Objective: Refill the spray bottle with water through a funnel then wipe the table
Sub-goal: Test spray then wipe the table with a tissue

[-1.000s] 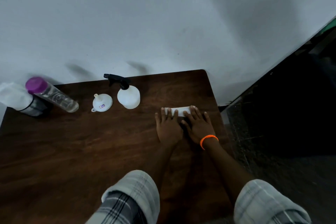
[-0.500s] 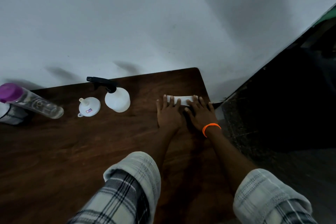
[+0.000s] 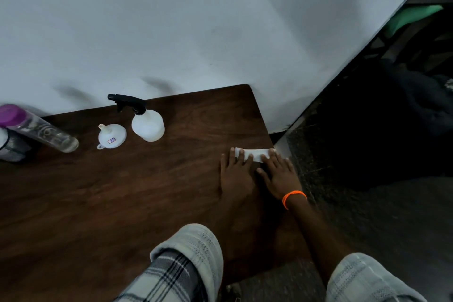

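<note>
Wiping step — left hand (image 3: 235, 175) and right hand (image 3: 279, 174) lie open, flat on the cloth (image 3: 255, 154) at the table (image 3: 122, 203) edge; next, sweep back toward the bottle (image 3: 147, 125).

Seen from above: 2 hands pressed flat on a folded white cloth (image 3: 253, 154) near the right edge of a dark wooden table (image 3: 122, 203). Left hand (image 3: 235, 176) and right hand (image 3: 280, 174) side by side, fingers spread over the cloth, an orange wristband (image 3: 293, 197) on the right wrist. Further left, a white spray bottle (image 3: 147, 125) upright beside a white funnel (image 3: 112, 135). At the far left, a purple-capped clear bottle (image 3: 36, 129).
</note>
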Motion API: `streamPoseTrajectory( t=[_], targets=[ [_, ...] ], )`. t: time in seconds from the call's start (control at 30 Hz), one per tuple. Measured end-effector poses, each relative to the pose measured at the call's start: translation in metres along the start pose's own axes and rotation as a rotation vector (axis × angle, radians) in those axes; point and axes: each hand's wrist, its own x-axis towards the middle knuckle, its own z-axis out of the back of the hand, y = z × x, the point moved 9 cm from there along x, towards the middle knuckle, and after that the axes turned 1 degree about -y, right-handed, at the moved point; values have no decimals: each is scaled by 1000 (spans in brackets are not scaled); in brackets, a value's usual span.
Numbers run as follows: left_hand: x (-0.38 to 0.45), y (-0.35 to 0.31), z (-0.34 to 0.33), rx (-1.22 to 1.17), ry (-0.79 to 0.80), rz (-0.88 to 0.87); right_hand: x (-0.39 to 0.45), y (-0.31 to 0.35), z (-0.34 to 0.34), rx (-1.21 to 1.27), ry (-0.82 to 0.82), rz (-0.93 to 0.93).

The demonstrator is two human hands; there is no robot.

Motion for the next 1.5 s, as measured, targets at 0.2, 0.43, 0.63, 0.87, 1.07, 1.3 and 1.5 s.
streamPoseTrajectory(
  t=[0.2, 0.43, 0.63, 0.87, 1.07, 1.3, 1.5],
  targets=[
    [-54, -30, -31, -29, 26, -33, -69, -20, -19, -16, -4, 11],
    [-132, -61, -66, -41, 91, -59, -161, -33, -51, -7, -9, -8],
    [-191, -51, -99, -48, 61, -45, -219, -16, -76, 28, 18, 12],
    [-246, -14, -129, -23, 64, 50, -252, 36, -92, 22, 21, 103],
    [-296, 35, -130, -49, 48, 135, -277, 98, -112, -34, 32, 222],
    [-371, 115, -140, -94, -5, 271, -303, 195, -144, -81, 81, 391],
    [-433, 184, -136, -181, -102, 391, -320, 284, -164, -86, 116, 544]
  ],
)
